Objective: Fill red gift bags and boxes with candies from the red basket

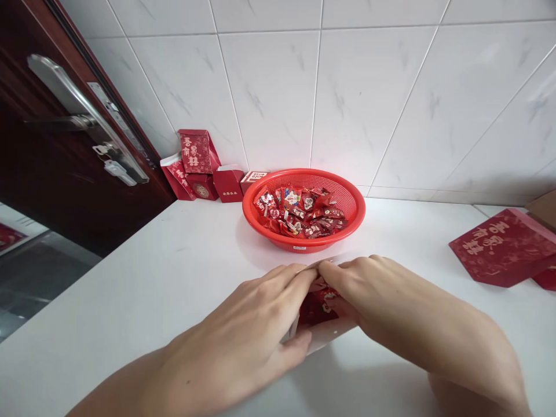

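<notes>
Both hands are around a small paper candy box point(332, 331) at the front of the white table, its pale inside showing. Red-wrapped candies point(319, 307) are visible in its opening. My left hand point(271, 310) grips the box along its left side, thumb on the near edge and fingers over the top. Bent over the far right side, my right hand point(354, 284) has its fingers closed at the opening, their tips partly hidden. Just beyond the hands stands a red plastic basket point(304, 242) holding many wrapped candies point(299, 211).
Several red gift boxes point(197, 153) stand against the tiled wall point(269, 87) at the back left. Another red box point(506, 246) lies at the right, near a brown cardboard piece point(542, 208). A dark door point(26, 174) borders the white table point(143, 272) on the left.
</notes>
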Available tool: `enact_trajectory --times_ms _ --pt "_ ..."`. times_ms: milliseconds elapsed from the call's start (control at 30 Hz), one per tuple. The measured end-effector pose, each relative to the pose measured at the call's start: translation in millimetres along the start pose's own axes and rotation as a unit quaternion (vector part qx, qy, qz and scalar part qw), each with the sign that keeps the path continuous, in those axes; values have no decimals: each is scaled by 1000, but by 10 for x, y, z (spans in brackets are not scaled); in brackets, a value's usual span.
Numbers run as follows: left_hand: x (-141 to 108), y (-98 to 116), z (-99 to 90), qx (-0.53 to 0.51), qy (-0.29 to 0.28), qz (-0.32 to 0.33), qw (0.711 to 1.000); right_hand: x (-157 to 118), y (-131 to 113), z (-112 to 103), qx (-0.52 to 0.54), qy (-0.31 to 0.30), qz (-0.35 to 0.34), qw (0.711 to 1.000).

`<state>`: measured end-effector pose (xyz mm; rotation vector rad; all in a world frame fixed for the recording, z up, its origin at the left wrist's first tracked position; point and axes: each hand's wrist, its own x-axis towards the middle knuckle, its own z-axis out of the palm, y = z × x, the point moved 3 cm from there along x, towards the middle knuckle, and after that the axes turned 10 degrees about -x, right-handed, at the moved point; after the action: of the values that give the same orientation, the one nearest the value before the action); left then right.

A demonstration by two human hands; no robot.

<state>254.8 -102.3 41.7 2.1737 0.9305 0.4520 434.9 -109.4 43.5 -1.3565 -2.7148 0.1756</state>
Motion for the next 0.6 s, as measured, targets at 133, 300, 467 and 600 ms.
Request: enact_trajectory --times_ms 133,300,467,600 --pt "24 18 -9 3 -2 -6 1000 18 -17 -12 23 7 0 1000" --pt "3 -21 -14 7 3 -2 1000 55 32 -11 11 -18 1 1000" --pt "38 -42 -62 13 -3 -13 1000 69 35 -59 -2 -33 -1 999" --pt "57 -19 -70 6 -3 -13 1000 60 22 -108 -12 -17 13 1000"
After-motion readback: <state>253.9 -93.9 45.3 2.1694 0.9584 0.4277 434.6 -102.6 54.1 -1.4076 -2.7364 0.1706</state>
